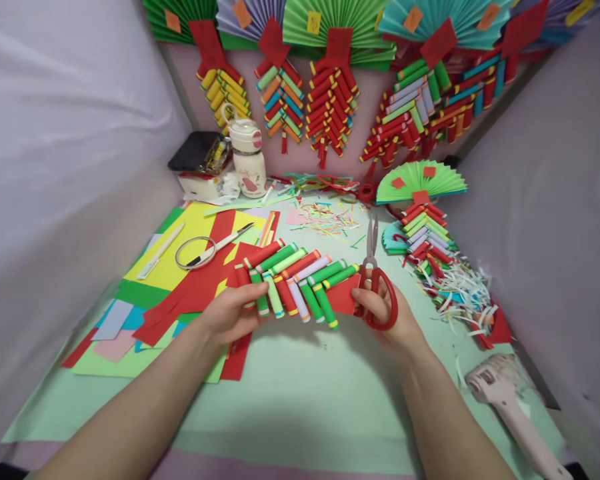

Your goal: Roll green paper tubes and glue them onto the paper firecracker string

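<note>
Between my two hands, above the table, is a paper firecracker string (300, 280) of red, green and lilac rolled tubes set in a herringbone on a red strip. My left hand (237, 310) is closed on its left end, thumb on top of the tubes. At the other end, my right hand (385, 310) pinches the bare red strip (344, 293) between thumb and fingers. The same hand also holds red-handled scissors (375, 273), their blades pointing away from me and slightly apart.
Coloured paper sheets (155, 293) lie on the left with a craft knife (220, 245) and a metal ring (180, 252). Behind stand a white bottle (247, 160) and a box (200, 187). Paper scraps (325, 217), a finished fan (420, 183) and a glue gun (510, 400) lie further right.
</note>
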Demonstrator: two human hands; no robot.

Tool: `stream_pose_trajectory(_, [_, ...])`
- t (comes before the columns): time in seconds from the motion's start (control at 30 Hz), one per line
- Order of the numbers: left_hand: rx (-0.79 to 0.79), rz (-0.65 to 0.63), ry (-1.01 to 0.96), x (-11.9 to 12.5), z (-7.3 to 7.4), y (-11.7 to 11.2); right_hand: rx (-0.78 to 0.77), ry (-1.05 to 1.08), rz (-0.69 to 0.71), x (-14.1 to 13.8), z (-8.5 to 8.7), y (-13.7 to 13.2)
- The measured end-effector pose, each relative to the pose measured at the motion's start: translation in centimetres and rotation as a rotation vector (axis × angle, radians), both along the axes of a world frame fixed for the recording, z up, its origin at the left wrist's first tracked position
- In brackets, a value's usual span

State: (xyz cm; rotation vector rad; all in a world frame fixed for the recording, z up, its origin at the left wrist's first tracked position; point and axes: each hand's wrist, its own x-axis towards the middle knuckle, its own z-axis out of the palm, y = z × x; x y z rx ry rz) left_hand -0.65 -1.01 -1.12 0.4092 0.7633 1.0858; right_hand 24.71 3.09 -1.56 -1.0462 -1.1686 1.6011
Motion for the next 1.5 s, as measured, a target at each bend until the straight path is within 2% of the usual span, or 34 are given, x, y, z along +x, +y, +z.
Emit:
stream_pose_trajectory(0.13, [-0.131, 0.136, 0.019, 0.5, 0.8, 0.6, 0.024, 0.028, -0.033, 0.0, 0.4, -0.2])
stream_pose_trajectory(0.23, [-0.066, 0.281, -0.119, 0.3, 1.8, 1.1, 0.049, 0.020, -0.020, 0.0, 0.6, -0.6])
stream_pose_trajectory(0.4, [0.063, 0.469, -0.278, -0.7, 2.2, 1.4, -0.016, -0.141, 0.285, -0.9, 1.5, -2.0])
stream_pose_trajectory(0.5, [0.067, 0.527, -0.287, -1.0, 2.1, 1.4, -0.035, -0.112, 0.373, -1.7, 1.9, -2.6])
stream_pose_trajectory(0.57, [0.068, 0.507, -0.283, -1.0, 2.0, 1.3, -0.048, -0.105, 0.397, -1.9, 1.9, -2.7])
stream_pose_trajectory(0.83, [0.100, 0.284, -0.307, -0.9, 1.7, 0.8, -0.072, -0.081, 0.397, -1.4, 1.1, -2.5])
stream_pose_trajectory(1.07, [0.111, 0.184, -0.324, -0.6, 1.1, 0.6, -0.092, -0.041, 0.413, -1.3, 1.3, -2.6])
stream_pose_trajectory(1.5, [0.111, 0.187, -0.301, -0.2, 1.6, 0.5, -0.097, -0.129, 0.407, -1.4, 1.9, -2.8])
